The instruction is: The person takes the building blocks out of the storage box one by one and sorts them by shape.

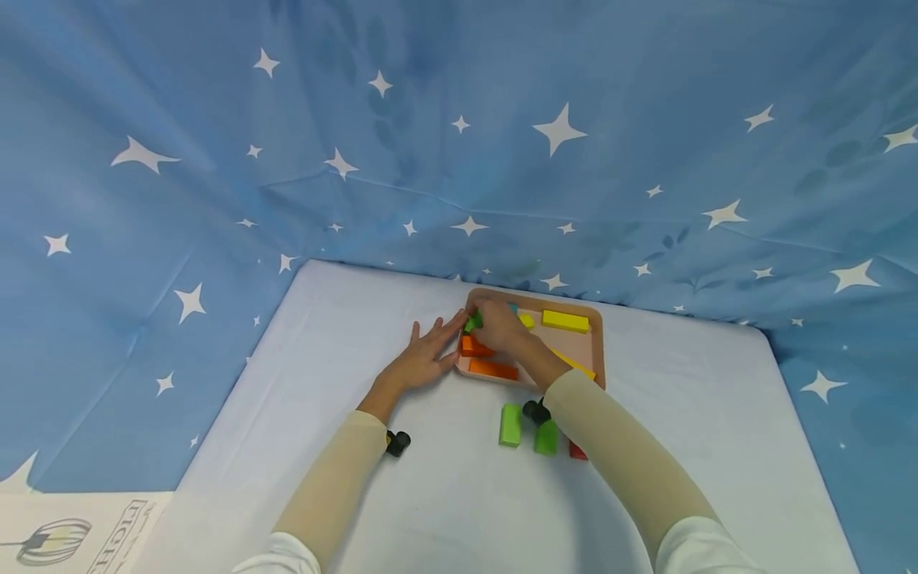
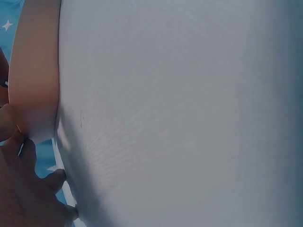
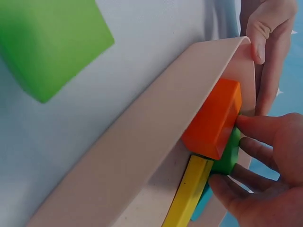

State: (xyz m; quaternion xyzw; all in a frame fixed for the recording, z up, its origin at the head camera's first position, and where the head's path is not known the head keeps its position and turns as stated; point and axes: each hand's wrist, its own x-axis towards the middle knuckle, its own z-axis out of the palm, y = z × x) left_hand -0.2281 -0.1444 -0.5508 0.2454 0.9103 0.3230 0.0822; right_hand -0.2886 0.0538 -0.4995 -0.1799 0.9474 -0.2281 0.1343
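My right hand point(image 1: 498, 325) reaches into the left end of a shallow beige tray point(image 1: 599, 344) and pinches a green block point(image 3: 230, 151) between thumb and fingers. Beside that block in the right wrist view lie an orange block point(image 3: 215, 118), a yellow block point(image 3: 189, 194) and part of a blue block point(image 3: 202, 203). A second orange block point(image 1: 493, 369) lies along the tray's near side. My left hand point(image 1: 423, 360) rests against the tray's left end with its fingers spread; the left wrist view shows it at the tray's outer wall point(image 2: 35, 80).
Toward the tray's right are a yellow block point(image 1: 565, 320) and another, partly covered by my forearm. On the white table in front stand a light green block point(image 1: 511, 424), a darker green block point(image 1: 546, 438) and a partly hidden red block point(image 1: 578, 450). Blue star-patterned cloth point(image 1: 430, 143) hangs behind.
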